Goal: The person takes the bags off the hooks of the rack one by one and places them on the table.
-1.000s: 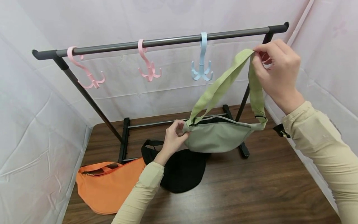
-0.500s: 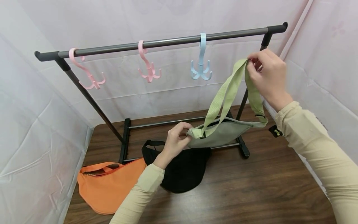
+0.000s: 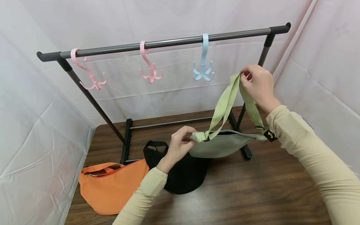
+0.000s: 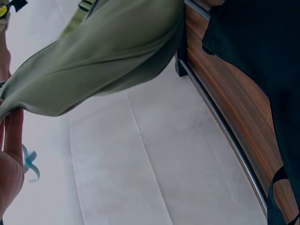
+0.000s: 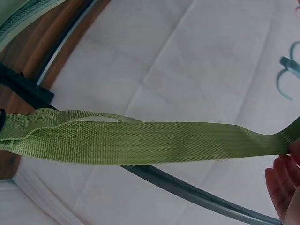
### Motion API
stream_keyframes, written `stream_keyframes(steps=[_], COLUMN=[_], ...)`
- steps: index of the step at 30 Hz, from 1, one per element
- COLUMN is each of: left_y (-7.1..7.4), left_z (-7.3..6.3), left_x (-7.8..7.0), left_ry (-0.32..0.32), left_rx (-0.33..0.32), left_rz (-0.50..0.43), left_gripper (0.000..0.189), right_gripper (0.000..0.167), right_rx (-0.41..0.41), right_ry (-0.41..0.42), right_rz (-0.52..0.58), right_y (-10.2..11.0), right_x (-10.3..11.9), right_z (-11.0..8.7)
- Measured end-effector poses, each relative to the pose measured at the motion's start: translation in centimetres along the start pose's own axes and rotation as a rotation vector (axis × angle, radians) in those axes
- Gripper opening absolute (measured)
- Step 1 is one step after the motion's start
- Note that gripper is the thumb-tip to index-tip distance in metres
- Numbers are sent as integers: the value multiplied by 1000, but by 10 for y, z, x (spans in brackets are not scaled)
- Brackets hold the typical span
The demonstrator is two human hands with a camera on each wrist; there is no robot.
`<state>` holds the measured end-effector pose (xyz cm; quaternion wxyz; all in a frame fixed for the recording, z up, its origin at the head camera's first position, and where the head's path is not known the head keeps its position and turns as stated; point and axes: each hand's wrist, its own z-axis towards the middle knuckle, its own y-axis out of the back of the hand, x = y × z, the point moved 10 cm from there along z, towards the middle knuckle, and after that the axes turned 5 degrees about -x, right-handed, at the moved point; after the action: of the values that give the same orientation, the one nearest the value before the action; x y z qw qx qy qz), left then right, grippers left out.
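Note:
A green sling bag [image 3: 220, 147] with a lighter green webbing strap [image 3: 225, 101] hangs between my hands, its zipped top partly open. My left hand [image 3: 180, 143] pinches the bag's left end where the strap joins. Higher up on the right, my right hand [image 3: 258, 84] pinches the top of the strap, which runs down from it on both sides. In the left wrist view the bag's outer face [image 4: 103, 56] fills the upper left, thumb and fingers at its end. The right wrist view has the strap [image 5: 187, 143] stretched level toward my fingertips.
A dark rack rail [image 3: 174, 42] carries two pink hooks, the left one [image 3: 88, 73] and the middle one [image 3: 150, 67], and a blue hook [image 3: 203, 62]. An orange bag [image 3: 112, 187] and a black bag [image 3: 185, 175] lie on the wooden floor [image 3: 267, 187]. White curtains surround the rack.
My right hand has come down and left with the strap. My left hand has shifted slightly right and down, and the bag's left end has turned, bringing the strap joint into view.

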<state>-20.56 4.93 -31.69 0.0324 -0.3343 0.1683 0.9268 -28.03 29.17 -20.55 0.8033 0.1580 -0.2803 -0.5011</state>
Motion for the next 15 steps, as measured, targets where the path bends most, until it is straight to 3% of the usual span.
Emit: stream_keyframes(steps=[7, 15], left_y=[1, 4], left_z=[-1, -7], left_x=[0, 13], left_ry=[14, 87], left_rx=[-34, -64], left_rz=[-11, -26], left_gripper=[19, 17], right_gripper=[18, 18], right_rx=[200, 252], right_ry=[-57, -98], right_rz=[-36, -9], right_y=[-33, -34], right_x=[-10, -18], right_z=[-21, -44])
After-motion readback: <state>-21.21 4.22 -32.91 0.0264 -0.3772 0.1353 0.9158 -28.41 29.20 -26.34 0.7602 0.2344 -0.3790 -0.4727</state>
